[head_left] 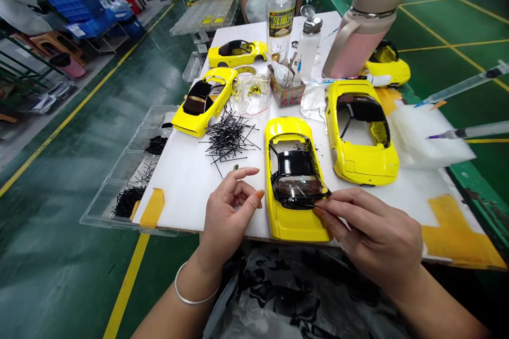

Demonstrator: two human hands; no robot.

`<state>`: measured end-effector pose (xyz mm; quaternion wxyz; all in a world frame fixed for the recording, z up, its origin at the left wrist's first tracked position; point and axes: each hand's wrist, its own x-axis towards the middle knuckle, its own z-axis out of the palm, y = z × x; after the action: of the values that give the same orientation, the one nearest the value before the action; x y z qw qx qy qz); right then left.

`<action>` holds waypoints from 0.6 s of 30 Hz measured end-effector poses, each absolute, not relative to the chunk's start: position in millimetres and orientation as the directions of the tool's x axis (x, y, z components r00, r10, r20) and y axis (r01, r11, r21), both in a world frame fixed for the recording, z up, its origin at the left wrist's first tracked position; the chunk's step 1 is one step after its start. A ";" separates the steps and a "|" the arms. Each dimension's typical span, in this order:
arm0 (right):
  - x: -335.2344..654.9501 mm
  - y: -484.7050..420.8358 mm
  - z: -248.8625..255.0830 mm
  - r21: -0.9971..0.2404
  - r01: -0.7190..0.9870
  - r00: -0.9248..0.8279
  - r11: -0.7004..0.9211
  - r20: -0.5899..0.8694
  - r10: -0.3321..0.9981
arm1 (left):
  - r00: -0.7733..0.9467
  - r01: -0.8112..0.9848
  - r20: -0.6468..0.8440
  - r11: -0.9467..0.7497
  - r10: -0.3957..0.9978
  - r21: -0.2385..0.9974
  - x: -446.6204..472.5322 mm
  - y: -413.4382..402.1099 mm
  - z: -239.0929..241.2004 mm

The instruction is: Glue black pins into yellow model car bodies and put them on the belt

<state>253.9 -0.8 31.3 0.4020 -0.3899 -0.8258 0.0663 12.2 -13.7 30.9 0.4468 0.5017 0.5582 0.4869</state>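
Observation:
In front of me a yellow model car body (296,225) with a black roof and a clear windscreen lies on the white tabletop. My right hand (374,230) is closed in a pinch at the right lower corner of the windscreen, on a thin black part (312,206) mostly covered by the fingertips. Left of the body, my left hand (233,206) hovers with its index finger stretched and thumb apart. A small dark tip shows behind that index finger; what it belongs to is hidden. Beyond it lies a heap of thin black sticks (228,137).
More yellow car bodies (363,161) lie around. A pink flask (363,32), a clear bottle (280,21) and a small box of tools (286,96) stand at the back. Syringes (469,131) rest on white foam (433,137) at right. A clear compartment tray (119,180) holds black parts.

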 end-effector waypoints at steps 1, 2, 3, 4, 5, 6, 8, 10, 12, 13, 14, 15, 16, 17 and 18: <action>253.7 -0.6 31.4 -0.420 0.593 -0.374 0.687 0.611 0.697 | -0.095 0.121 -0.013 0.024 0.995 0.992 12.5 -13.0 30.6; 253.5 -0.4 31.7 -0.414 0.598 -0.376 0.686 0.611 0.697 | -0.094 0.117 -0.015 0.026 0.995 0.993 12.7 -12.3 30.2; 253.4 -0.2 31.9 -0.407 0.603 -0.379 0.686 0.611 0.695 | -0.095 0.113 -0.018 0.028 0.995 0.993 12.7 -11.5 29.7; 253.3 0.1 32.3 -0.397 0.607 -0.384 0.688 0.612 0.691 | -0.098 0.109 -0.018 0.029 0.995 0.994 12.6 -10.7 28.9; 253.3 0.5 32.7 -0.385 0.611 -0.392 0.692 0.613 0.686 | -0.101 0.103 -0.015 0.025 0.995 0.994 12.5 -10.0 27.9; 253.2 0.8 33.2 -0.371 0.615 -0.400 0.696 0.614 0.680 | -0.104 0.098 -0.005 0.015 0.995 0.995 12.4 -9.3 26.7; 253.2 1.3 34.5 -0.339 0.625 -0.418 0.703 0.615 0.668 | -0.096 0.089 0.023 -0.014 0.995 0.996 12.6 -8.2 23.8; 253.3 1.4 35.9 -0.310 0.637 -0.432 0.705 0.614 0.660 | -0.062 0.096 0.048 -0.041 0.997 0.994 13.9 -7.1 21.2; 253.5 1.3 36.9 -0.292 0.647 -0.441 0.705 0.610 0.658 | -0.012 0.138 0.067 -0.065 0.998 0.988 16.6 -5.5 19.7; 253.7 1.2 37.1 -0.287 0.651 -0.444 0.703 0.607 0.659 | 0.013 0.171 0.079 -0.080 0.997 0.982 18.6 -4.2 19.5; 253.9 1.0 37.1 -0.285 0.655 -0.446 0.700 0.602 0.662 | 0.032 0.207 0.092 -0.097 0.995 0.974 20.9 -2.7 19.8; 254.3 0.9 36.9 -0.283 0.660 -0.447 0.696 0.596 0.667 | 0.045 0.242 0.101 -0.109 0.994 0.964 23.4 -0.8 20.6; 254.8 0.9 36.5 -0.284 0.665 -0.448 0.691 0.588 0.673 | 0.055 0.272 0.105 -0.116 0.993 0.955 26.1 1.1 21.6; 255.6 1.0 35.9 -0.287 0.669 -0.448 0.685 0.580 0.680 | 0.059 0.293 0.105 -0.118 0.993 0.949 28.6 3.0 22.8; 256.7 1.1 35.3 -0.292 0.673 -0.447 0.680 0.571 0.688 | 0.060 0.307 0.101 -0.114 0.993 0.945 30.9 4.7 24.1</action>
<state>256.7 1.1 35.3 0.3411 -0.4001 -0.8505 0.0109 30.9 4.7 24.1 0.3980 0.6096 0.5333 0.4308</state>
